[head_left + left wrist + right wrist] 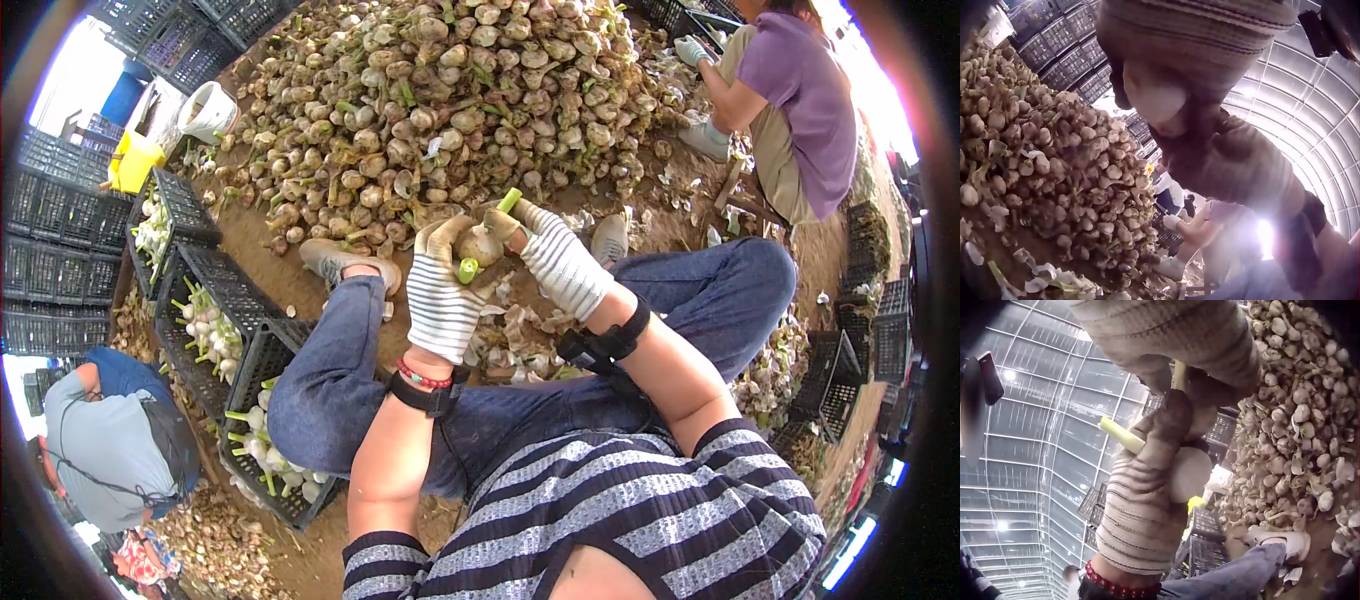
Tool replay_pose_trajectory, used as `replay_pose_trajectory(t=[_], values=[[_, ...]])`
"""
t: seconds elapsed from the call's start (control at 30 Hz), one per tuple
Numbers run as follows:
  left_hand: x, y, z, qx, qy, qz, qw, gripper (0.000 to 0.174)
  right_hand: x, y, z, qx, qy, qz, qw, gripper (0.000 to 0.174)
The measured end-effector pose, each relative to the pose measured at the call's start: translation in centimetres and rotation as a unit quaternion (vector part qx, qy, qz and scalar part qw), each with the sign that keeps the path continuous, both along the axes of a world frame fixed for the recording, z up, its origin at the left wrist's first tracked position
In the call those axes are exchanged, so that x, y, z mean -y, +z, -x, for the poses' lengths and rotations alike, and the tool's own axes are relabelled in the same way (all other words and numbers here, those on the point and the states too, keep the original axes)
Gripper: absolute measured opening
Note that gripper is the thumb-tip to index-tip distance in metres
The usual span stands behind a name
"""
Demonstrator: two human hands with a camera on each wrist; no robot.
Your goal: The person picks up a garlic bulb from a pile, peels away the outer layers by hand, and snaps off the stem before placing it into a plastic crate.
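Both hands wear striped white gloves with brown-stained fingers and meet in front of the garlic heap. My left hand holds a garlic bulb in its curled fingers. A cut green stalk end shows by that thumb; in the right wrist view a pale stalk sticks out past the glove, beside a smooth white bulb. My right hand is against the bulb's other side, its thumb and fingers pinching a second green stalk. What this stalk joins is hidden by the fingers.
A large garlic heap rises ahead. Black crates of trimmed garlic stand at the left, near a yellow container and white bucket. Peeled skins litter the ground. Other people sit at right and left.
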State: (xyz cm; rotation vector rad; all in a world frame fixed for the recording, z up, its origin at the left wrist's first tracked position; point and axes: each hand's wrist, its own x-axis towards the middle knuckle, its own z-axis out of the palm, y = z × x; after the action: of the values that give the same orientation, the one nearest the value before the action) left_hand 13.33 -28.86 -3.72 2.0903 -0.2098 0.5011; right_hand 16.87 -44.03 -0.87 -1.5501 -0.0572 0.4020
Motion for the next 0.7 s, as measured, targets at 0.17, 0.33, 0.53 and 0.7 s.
replay_pose_trajectory(t=[0.17, 0.33, 0.53, 0.7], values=[[-0.4, -1.4, 0.1, -0.148, -0.064, 0.286, 0.944, 0.060, 1.3, -1.1, -0.6, -0.034, 0.047, -0.008, 0.998, 0.036], [-0.7, -0.9, -0.3, -0.172, -0.091, 0.349, 0.917, 0.063, 1.5, -0.4, -1.2, -0.025, 0.054, 0.055, 0.997, 0.027], [-0.3, -3.5, -0.9, -0.149, -0.065, 0.199, 0.966, 0.077, 1.2, 1.0, -1.2, -0.052, 0.020, 0.096, 0.994, 0.021], [1.0, -2.8, -0.8, -0.172, -0.054, 0.328, 0.927, 0.066, 2.2, -1.1, -1.0, 0.081, 0.020, 0.161, 0.983, 0.020]])
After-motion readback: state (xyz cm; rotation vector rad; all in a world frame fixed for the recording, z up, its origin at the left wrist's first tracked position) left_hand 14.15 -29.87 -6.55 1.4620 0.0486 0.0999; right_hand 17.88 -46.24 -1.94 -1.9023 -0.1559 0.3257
